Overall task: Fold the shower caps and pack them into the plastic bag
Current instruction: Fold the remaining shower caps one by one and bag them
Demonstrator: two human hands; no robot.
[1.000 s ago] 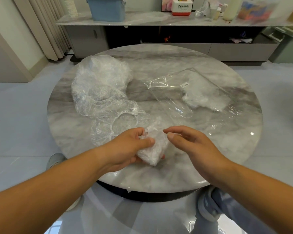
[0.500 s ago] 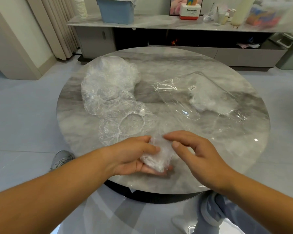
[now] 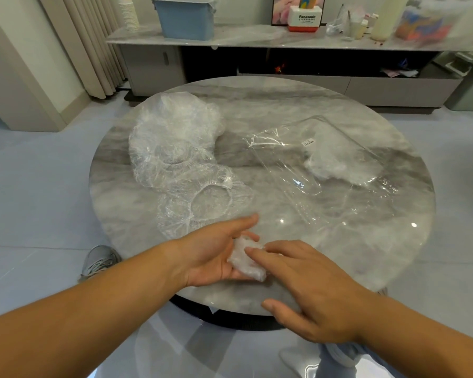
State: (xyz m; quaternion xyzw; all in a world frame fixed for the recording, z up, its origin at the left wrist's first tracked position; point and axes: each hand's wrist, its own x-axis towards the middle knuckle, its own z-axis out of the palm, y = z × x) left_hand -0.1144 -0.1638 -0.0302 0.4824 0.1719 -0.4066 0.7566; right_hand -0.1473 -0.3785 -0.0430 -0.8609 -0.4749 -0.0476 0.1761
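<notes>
Fingers (image 3: pixel 273 251) straight — left hand (image 3: pixel 216 255) cradles folded cap (image 3: pixel 245 264), right hand (image 3: pixel 320 298) presses it.

"Panasonic" stands on the white box (image 3: pixel 304 19) (red base) on the sideboard (image 3: pixel 257 40).

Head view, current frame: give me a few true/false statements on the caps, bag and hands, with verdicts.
1. The folded cap lies on the open palm of the left hand. True.
2. The right hand pinches the plastic bag. False: its straight fingers press on the folded cap, and the bag lies apart, farther out on the table.
3. The plastic bag has nothing in it. False: a white wad of caps sits inside it.
4. Unfolded caps lie on the table to the left of the bag. True.
</notes>
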